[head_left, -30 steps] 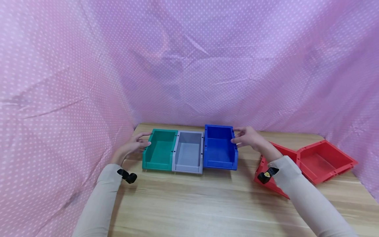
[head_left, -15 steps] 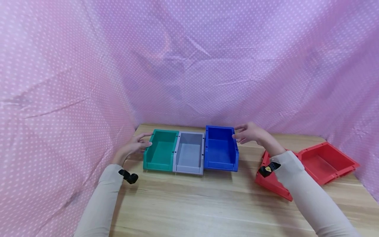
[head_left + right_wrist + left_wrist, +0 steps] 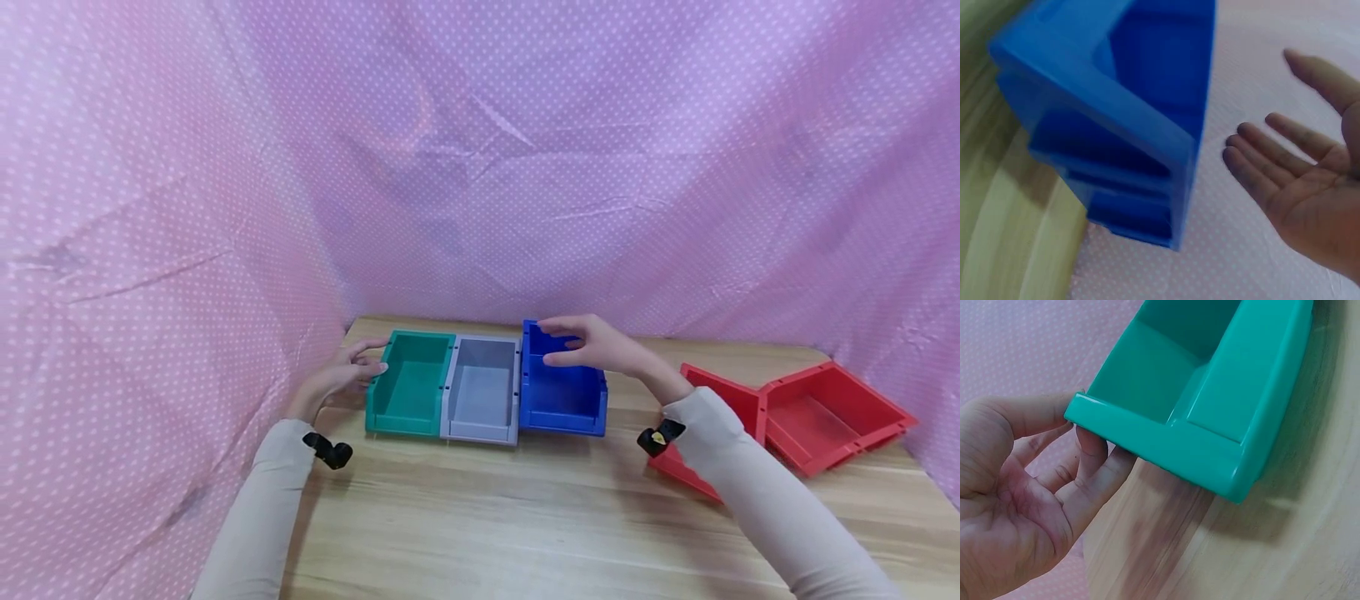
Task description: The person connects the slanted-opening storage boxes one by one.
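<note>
Three plastic storage bins stand side by side on the table: a green bin [image 3: 405, 383], a grey bin [image 3: 482, 387] and a blue bin [image 3: 562, 400]. The blue one sits slightly farther back than the grey. My left hand [image 3: 347, 372] pinches the outer side rim of the green bin, thumb at the top edge and fingers under the rim in the left wrist view. My right hand [image 3: 596, 343] is over the blue bin in the head view. Its fingers are spread, apart from the bin and holding nothing in the right wrist view.
Two red bins lie angled at the right of the wooden table [image 3: 465, 517]: a far red bin [image 3: 832, 417] and a nearer red bin [image 3: 723, 392], partly hidden by the right forearm. A pink dotted curtain [image 3: 450, 167] hangs close behind the table and along its sides.
My right hand has let go of the blue bin's right rim and moved left over it. The left hand keeps its place on the green bin.
</note>
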A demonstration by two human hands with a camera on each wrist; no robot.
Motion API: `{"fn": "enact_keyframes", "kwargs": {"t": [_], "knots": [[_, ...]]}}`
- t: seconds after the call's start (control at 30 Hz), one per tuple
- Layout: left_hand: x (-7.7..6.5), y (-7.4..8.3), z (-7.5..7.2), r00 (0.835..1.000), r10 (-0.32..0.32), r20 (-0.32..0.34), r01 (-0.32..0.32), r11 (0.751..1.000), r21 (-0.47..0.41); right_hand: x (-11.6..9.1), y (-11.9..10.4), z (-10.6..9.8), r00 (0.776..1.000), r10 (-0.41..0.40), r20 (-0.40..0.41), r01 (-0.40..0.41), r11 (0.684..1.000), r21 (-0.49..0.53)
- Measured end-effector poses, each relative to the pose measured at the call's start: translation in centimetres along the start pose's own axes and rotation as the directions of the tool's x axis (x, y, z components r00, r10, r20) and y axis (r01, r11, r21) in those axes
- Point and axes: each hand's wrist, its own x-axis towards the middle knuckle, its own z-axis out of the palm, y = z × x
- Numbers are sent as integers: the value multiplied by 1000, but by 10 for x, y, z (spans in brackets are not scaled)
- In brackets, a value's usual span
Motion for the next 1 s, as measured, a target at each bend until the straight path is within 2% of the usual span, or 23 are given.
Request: {"fn": "enact_keyframes", "kwargs": {"t": [0.2,0.33,0.67,1.0], "knots": [[1,0,0,1000,10,5,-10,1000,-15,5,0,15,999,-9,49,14,995,-103],[0,0,-1,1000,16,10,-15,1000,-25,9,1,20,998,1,63,6,994,-112],[0,1,0,1000,13,9,-13,1000,-26,16,4,26,997,12,77,5,976,-219],[0,1,0,1000,15,23,-14,999,-40,19,-2,27,996,38,79,-16,966,-258]]}}
